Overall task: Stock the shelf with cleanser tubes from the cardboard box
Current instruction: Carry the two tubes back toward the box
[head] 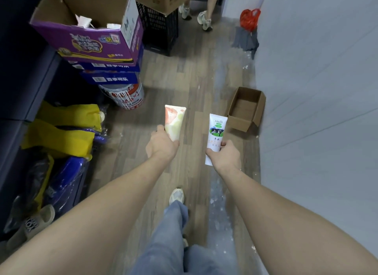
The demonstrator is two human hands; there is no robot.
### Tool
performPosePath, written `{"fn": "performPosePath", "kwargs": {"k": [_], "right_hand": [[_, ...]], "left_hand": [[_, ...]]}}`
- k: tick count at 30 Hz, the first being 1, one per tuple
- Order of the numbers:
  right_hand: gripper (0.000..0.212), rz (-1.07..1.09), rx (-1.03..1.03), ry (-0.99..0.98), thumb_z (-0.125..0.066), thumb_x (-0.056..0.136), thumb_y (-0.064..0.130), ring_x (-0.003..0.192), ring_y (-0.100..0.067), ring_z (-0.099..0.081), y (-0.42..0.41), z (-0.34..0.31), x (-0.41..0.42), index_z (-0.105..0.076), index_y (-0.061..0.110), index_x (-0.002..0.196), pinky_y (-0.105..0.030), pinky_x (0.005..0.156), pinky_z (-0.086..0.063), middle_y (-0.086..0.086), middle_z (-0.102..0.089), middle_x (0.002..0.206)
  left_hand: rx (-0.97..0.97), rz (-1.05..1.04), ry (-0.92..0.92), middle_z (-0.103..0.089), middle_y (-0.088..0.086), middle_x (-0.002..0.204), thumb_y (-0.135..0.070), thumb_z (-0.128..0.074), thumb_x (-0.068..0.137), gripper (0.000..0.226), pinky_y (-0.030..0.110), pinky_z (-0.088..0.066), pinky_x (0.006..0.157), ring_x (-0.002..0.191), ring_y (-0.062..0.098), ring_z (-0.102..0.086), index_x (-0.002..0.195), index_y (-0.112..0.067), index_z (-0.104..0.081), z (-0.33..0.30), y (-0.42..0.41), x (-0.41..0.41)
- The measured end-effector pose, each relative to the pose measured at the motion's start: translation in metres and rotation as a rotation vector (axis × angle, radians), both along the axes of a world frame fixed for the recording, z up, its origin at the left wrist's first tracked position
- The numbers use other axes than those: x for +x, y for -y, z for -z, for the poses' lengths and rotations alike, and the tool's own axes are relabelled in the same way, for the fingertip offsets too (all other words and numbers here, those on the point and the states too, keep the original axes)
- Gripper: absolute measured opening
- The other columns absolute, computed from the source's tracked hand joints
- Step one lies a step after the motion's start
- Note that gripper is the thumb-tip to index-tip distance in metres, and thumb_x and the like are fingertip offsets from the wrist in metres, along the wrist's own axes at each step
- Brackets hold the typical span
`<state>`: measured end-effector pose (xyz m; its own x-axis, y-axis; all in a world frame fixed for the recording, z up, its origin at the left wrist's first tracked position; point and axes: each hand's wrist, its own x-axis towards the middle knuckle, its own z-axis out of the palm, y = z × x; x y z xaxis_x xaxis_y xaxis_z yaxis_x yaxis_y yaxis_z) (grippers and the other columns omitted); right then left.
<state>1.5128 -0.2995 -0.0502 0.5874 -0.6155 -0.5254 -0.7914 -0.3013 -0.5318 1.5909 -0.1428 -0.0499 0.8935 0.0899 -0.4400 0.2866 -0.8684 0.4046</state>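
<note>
While the cardboard box point(244, 109) lies empty on the floor by the wall, the left hand point(162, 144) grips a peach-and-green cleanser tube point(173, 122) and the right hand point(224, 155) a white one point(216, 134), fingers closed around their lower ends, crimped ends up, probably for carrying both to the shelf, which I cannot see.

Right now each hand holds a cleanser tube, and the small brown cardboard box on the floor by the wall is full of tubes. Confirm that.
Not quite. The head view shows the small brown cardboard box by the wall empty, its bare bottom visible. The rest holds: the left hand grips a peach-and-green tube and the right hand grips a white tube with a cow picture.
</note>
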Motion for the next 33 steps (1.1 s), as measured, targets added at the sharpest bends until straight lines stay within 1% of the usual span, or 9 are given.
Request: {"fn": "performPosePath", "kwargs": {"k": [2, 9, 11, 17, 21, 25, 30, 33], "right_hand": [[0.043, 0.009, -0.01, -0.002, -0.071, 0.08, 0.033, 0.096, -0.022, -0.064, 0.011, 0.002, 0.028, -0.055, 0.018, 0.117, -0.032, 0.077, -0.05, 0.002, -0.068, 0.111], [0.045, -0.048, -0.049, 0.006, -0.07, 0.082, 0.034, 0.095, -0.022, -0.065, 0.047, -0.003, 0.117, -0.051, 0.019, 0.12, -0.03, 0.072, -0.046, 0.004, -0.068, 0.111], [0.044, -0.054, -0.051, 0.003, -0.07, 0.082, 0.034, 0.095, -0.023, -0.065, 0.061, -0.002, 0.146, -0.052, 0.019, 0.119, -0.029, 0.07, -0.044, 0.003, -0.069, 0.111], [0.044, -0.117, -0.037, -0.015, -0.07, 0.082, 0.033, 0.096, -0.024, -0.065, 0.105, 0.008, 0.238, -0.051, 0.017, 0.118, -0.029, 0.069, -0.043, 0.001, -0.069, 0.111], [0.044, -0.194, -0.023, -0.028, -0.071, 0.083, 0.033, 0.098, -0.024, -0.064, 0.131, 0.016, 0.304, -0.052, 0.017, 0.119, -0.028, 0.07, -0.041, 0.001, -0.068, 0.114], [0.042, -0.254, -0.022, -0.041, -0.071, 0.083, 0.034, 0.1, -0.025, -0.064, 0.15, 0.02, 0.357, -0.053, 0.017, 0.117, -0.029, 0.073, -0.044, 0.0, -0.068, 0.113], [0.041, -0.314, -0.012, -0.066, -0.071, 0.082, 0.034, 0.1, -0.027, -0.065, 0.159, 0.027, 0.404, -0.054, 0.018, 0.115, -0.033, 0.079, -0.049, -0.002, -0.069, 0.111], [0.041, -0.336, -0.007, -0.082, -0.071, 0.082, 0.035, 0.1, -0.028, -0.065, 0.16, 0.031, 0.429, -0.054, 0.018, 0.115, -0.033, 0.079, -0.05, -0.003, -0.069, 0.112]], "left_hand": [[0.001, -0.011, -0.007, -0.056, 0.01, 0.118, -0.034, -0.069, 0.081, 0.048, 0.038, -0.046, 0.083, 0.107, 0.032, -0.059, 0.118, -0.014, -0.046, 0.003, 0.006, 0.03], [0.002, -0.032, -0.014, -0.053, 0.01, 0.117, -0.035, -0.072, 0.079, 0.053, 0.033, -0.042, 0.074, 0.102, 0.03, -0.059, 0.119, -0.014, -0.046, -0.002, 0.037, 0.121], [0.001, -0.038, -0.012, -0.054, 0.01, 0.116, -0.035, -0.072, 0.078, 0.053, 0.034, -0.044, 0.075, 0.101, 0.03, -0.059, 0.119, -0.014, -0.045, -0.002, 0.05, 0.147], [0.015, -0.082, -0.027, -0.058, 0.007, 0.113, -0.037, -0.074, 0.076, 0.054, 0.034, -0.045, 0.074, 0.1, 0.029, -0.06, 0.116, -0.016, -0.046, 0.003, 0.088, 0.224], [0.024, -0.157, -0.018, -0.06, 0.007, 0.114, -0.037, -0.075, 0.074, 0.054, 0.037, -0.05, 0.08, 0.103, 0.029, -0.06, 0.116, -0.017, -0.047, 0.009, 0.108, 0.276], [0.042, -0.19, -0.041, -0.059, 0.006, 0.116, -0.035, -0.075, 0.074, 0.054, 0.039, -0.051, 0.083, 0.105, 0.028, -0.06, 0.118, -0.018, -0.048, 0.013, 0.125, 0.313], [0.054, -0.242, -0.074, -0.058, 0.004, 0.117, -0.036, -0.074, 0.072, 0.056, 0.038, -0.051, 0.085, 0.106, 0.027, -0.058, 0.118, -0.02, -0.048, 0.018, 0.133, 0.346], [0.066, -0.265, -0.07, -0.058, 0.005, 0.118, -0.036, -0.074, 0.073, 0.056, 0.037, -0.049, 0.084, 0.107, 0.027, -0.058, 0.12, -0.02, -0.048, 0.021, 0.134, 0.366]]}}
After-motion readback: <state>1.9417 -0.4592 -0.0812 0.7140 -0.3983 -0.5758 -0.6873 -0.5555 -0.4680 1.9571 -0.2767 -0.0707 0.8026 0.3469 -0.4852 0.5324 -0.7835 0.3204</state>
